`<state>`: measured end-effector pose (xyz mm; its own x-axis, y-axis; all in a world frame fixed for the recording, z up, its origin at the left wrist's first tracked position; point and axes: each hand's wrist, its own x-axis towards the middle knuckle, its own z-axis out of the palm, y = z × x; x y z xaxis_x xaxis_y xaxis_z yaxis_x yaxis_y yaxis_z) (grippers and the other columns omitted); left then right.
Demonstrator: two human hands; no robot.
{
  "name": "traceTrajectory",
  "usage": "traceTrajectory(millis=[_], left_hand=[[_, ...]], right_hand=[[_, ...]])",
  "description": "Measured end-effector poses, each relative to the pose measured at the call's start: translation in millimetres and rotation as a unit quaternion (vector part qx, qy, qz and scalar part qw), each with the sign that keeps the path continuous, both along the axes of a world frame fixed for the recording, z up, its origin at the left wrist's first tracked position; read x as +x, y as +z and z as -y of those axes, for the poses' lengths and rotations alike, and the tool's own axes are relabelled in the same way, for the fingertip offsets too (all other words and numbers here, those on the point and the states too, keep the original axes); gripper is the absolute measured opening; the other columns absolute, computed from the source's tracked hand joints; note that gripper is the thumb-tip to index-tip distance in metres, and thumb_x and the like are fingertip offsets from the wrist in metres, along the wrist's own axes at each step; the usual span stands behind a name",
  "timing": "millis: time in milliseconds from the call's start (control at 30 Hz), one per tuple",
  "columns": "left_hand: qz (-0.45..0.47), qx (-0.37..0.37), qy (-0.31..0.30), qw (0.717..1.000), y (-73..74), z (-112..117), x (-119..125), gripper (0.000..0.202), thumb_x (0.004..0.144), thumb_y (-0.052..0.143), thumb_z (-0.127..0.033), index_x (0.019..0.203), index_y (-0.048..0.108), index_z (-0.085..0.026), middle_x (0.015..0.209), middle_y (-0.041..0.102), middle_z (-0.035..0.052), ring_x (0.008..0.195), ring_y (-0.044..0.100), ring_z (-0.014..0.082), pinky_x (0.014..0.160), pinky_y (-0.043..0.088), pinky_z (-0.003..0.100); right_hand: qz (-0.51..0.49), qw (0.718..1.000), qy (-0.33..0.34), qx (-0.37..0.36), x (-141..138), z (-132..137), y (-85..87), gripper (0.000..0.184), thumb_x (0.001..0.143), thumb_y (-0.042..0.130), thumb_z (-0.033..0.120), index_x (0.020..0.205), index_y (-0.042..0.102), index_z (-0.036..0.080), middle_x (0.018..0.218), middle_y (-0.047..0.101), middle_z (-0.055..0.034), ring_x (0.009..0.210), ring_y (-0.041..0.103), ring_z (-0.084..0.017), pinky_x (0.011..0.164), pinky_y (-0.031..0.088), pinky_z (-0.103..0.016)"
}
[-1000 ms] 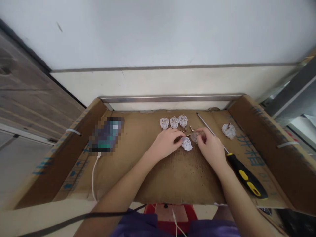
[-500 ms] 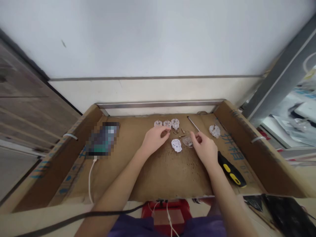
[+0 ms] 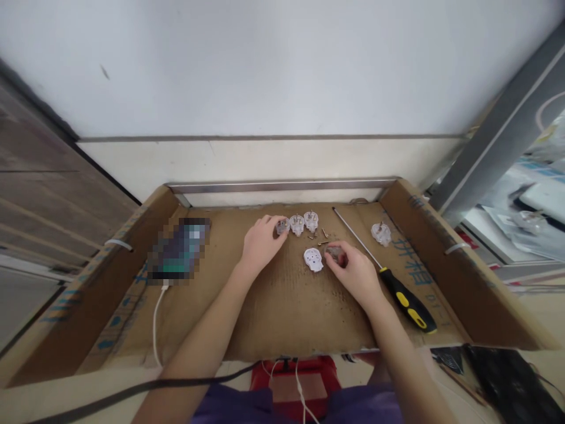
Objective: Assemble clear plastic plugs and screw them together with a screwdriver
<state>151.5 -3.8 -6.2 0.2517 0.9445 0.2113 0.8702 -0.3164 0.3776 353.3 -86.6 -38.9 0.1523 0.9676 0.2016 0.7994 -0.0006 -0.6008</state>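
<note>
On a cardboard tray [image 3: 282, 306], my left hand [image 3: 260, 242] reaches to the back and its fingers close on the leftmost white plug [image 3: 282, 225] of a row of three. The other two plugs [image 3: 297, 224] [image 3: 311, 221] stand beside it. My right hand [image 3: 353, 271] is curled over a clear plug cover [image 3: 333, 253]. A white plug base [image 3: 313, 259] lies flat just left of that hand. Small brass pins and screws [image 3: 323, 237] lie scattered between the row and the base.
A yellow-and-black screwdriver [image 3: 408, 303] lies diagonally on the right, its shaft pointing to the back. Another white plug [image 3: 381, 234] sits at the back right. A phone [image 3: 179, 250] with a white cable rests at the left. Cardboard walls [image 3: 441, 259] flank the tray.
My left hand has moved from the white plug base back and left to the row of plugs. My right hand has drawn the clear cover in under its fingers. The camera has swung right.
</note>
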Motion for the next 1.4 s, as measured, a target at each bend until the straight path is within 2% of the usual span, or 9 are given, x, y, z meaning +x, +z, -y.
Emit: traceTrajectory(millis=[100,333,533,667,800,867,1067,1267,1400], left_hand=[[0.008,0.004,-0.002,1.0,-2.6,-1.4,1.3,0.028,0.086,0.048,-0.033,0.111,0.058,-0.026,0.106,0.062,0.003,0.095,0.057,0.022,0.077,0.045,0.033],[0.022,0.063,-0.006,0.998,-7.8,-4.6,1.9,0.034,0.086,0.048,-0.035,0.117,0.055,-0.024,0.113,0.061,0.004,0.102,0.052,0.0244,0.087,0.043,0.037],[0.022,0.089,-0.073,0.993,-15.5,-5.7,11.6,0.034,0.083,0.055,-0.039,0.115,0.058,-0.028,0.119,0.058,0.001,0.108,0.048,0.023,0.093,0.04,0.036],[0.019,0.086,-0.073,0.994,-21.2,-10.2,13.5,0.029,0.084,0.053,-0.037,0.11,0.062,-0.026,0.115,0.06,0.0015,0.104,0.049,0.0222,0.091,0.04,0.036],[0.039,0.116,-0.062,0.99,-15.1,-3.8,14.7,0.025,0.085,0.053,-0.035,0.107,0.063,-0.027,0.121,0.058,0.0014,0.11,0.047,0.0221,0.093,0.038,0.037],[0.059,0.129,-0.082,0.986,-9.5,4.8,18.7,0.025,0.085,0.053,-0.035,0.107,0.062,-0.028,0.12,0.058,0.0007,0.11,0.047,0.0206,0.094,0.036,0.036],[0.034,0.027,-0.256,0.966,-5.6,28.0,37.5,0.024,0.078,0.061,-0.04,0.096,0.064,-0.025,0.1,0.065,-0.0005,0.098,0.053,0.0187,0.092,0.038,0.034],[0.039,0.017,-0.261,0.964,-14.4,27.6,41.5,0.026,0.079,0.059,-0.038,0.101,0.062,-0.024,0.105,0.064,0.0007,0.102,0.052,0.0194,0.093,0.037,0.035],[0.029,0.011,-0.267,0.963,-18.4,30.5,47.3,0.024,0.085,0.052,-0.036,0.102,0.062,-0.023,0.106,0.063,0.0016,0.101,0.052,0.0189,0.092,0.038,0.035]], right_hand=[[0.005,1.0,0.005,0.0,-1.8,-0.1,1.9,0.024,0.081,0.05,0.038,0.095,0.062,0.022,0.065,0.053,0.0014,0.061,0.049,-0.011,0.058,0.033,-0.022],[0.016,1.0,-0.005,0.016,-0.3,-1.7,-1.4,0.028,0.082,0.049,0.041,0.094,0.065,0.022,0.087,0.056,-0.0046,0.081,0.053,-0.015,0.07,0.038,-0.025],[0.016,1.0,-0.002,0.012,-0.1,-2.1,-2.9,0.023,0.081,0.053,0.043,0.088,0.064,0.024,0.085,0.054,-0.0015,0.081,0.053,-0.013,0.069,0.038,-0.024],[0.021,1.0,0.003,0.013,-1.2,-1.9,-1.5,0.025,0.082,0.051,0.044,0.086,0.065,0.023,0.083,0.054,-0.0015,0.078,0.053,-0.013,0.068,0.037,-0.024],[0.025,0.999,0.004,0.022,-1.8,-1.9,-1.7,0.023,0.083,0.049,0.039,0.087,0.065,0.023,0.085,0.055,-0.0025,0.077,0.053,-0.013,0.068,0.037,-0.025],[0.029,0.999,0.004,0.026,-2.0,-2.2,-2.2,0.022,0.083,0.049,0.037,0.087,0.065,0.023,0.085,0.055,-0.0026,0.077,0.052,-0.013,0.068,0.037,-0.025],[0.031,0.998,0.007,0.048,-0.8,-5.0,-1.5,0.02,0.084,0.047,0.034,0.087,0.062,0.021,0.08,0.057,-0.0024,0.077,0.052,-0.013,0.067,0.036,-0.024],[0.001,0.993,-0.068,0.101,1.8,-5.7,4.4,0.028,0.087,0.036,0.031,0.098,0.058,0.017,0.081,0.057,-0.0043,0.079,0.051,-0.014,0.075,0.038,-0.026],[-0.009,0.993,-0.086,0.078,0.6,-5.0,5.1,0.029,0.086,0.042,0.042,0.088,0.059,0.018,0.067,0.054,0.0,0.064,0.049,-0.011,0.062,0.035,-0.023]])
